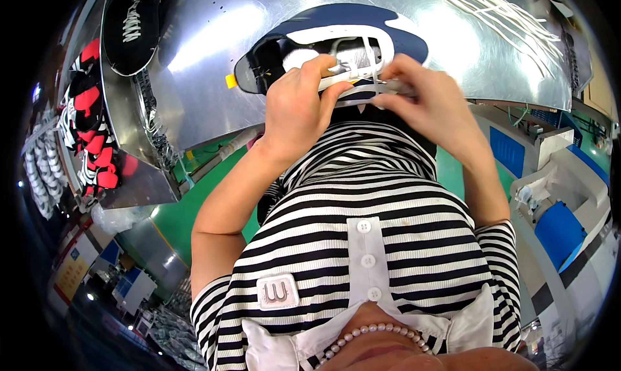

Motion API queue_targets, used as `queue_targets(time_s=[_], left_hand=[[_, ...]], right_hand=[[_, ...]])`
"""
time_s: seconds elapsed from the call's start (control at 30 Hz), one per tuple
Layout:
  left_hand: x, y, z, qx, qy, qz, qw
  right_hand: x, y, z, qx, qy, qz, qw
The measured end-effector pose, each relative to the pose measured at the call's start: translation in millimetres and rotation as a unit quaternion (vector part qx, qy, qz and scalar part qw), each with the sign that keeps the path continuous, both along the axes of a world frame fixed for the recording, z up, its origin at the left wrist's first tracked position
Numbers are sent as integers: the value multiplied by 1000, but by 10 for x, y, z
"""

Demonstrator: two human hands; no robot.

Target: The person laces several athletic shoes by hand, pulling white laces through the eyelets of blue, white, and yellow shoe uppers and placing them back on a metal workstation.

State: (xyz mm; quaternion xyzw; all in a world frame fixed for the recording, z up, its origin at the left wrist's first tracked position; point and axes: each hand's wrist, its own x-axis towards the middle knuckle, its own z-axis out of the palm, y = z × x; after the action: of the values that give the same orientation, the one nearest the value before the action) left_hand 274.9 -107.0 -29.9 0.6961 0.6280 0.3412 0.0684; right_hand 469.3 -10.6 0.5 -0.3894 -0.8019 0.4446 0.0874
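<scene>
A navy and white shoe [337, 15] lies on its side across the near edge of the metal table, its opening and dark heel lining showing. My left hand [294, 102] is closed on the white eyelet edge nearest me, thumb and fingers pinching it. At the front of that edge, my right hand [430, 98] pinches a white shoelace [367, 51], which crosses the shoe's opening. Slight blur covers the right fingertips, and the lace's end cannot be made out. A small yellow tab [231, 81] sticks out at the heel.
Several loose white laces [498, 18] are spread over the far right of the metal table [210, 96]. At the left stands a black shoe with white lacing [131, 31]. Beyond it hang red, black and white shoe parts [90, 128]. A blue chair [560, 232] is at the lower right.
</scene>
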Motion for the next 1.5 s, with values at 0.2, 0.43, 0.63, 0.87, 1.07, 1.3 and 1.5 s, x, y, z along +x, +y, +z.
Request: queue_targets(time_s=[0.2,0.43,0.63,0.87,1.07,1.3,1.5], left_hand=[[-23,13,-49,83,17,-91,992],[-74,-30,-40,67,-8,-122,990],[-151,-114,16,-51,-29,-115,992],[-130,69,328,-208,-242,45,947],[-53,79,192,-191,-215,167,943],[-44,83,146,-159,-313,133,927],[-11,105,140,-149,-285,133,938]], right_hand=[[-355,155,-85,126,155,130,971],[-350,167,-140,-20,78,95,992],[-192,537,424,20,360,-27,932],[-624,231,-191,-94,292,-45,951],[-629,155,-249,5,251,-24,968],[-441,111,-71,78,214,-53,972],[-262,19,1,39,126,-31,991]])
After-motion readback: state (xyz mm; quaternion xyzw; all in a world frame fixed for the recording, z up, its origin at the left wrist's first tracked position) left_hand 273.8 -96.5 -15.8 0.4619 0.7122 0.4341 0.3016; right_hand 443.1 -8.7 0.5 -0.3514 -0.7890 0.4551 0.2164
